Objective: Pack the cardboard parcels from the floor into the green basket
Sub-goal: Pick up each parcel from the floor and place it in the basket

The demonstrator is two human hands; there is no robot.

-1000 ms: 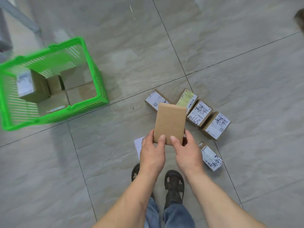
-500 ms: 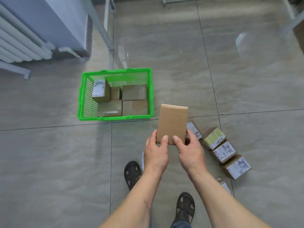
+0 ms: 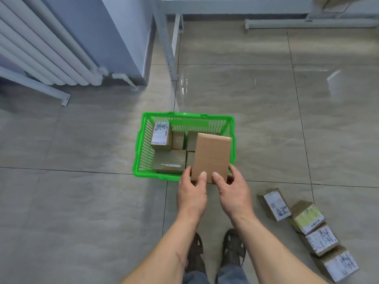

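The plain brown cardboard parcel (image 3: 211,157), grasped by both hands (image 3: 191,194) (image 3: 233,192), has been carried over the green plastic basket (image 3: 143,144), apparently ready for lowering.

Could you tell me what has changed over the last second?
The plain parcel, gripped throughout by left hand and right hand, has been carried from above the floor parcels to over the green basket. The parcels already inside are unchanged.
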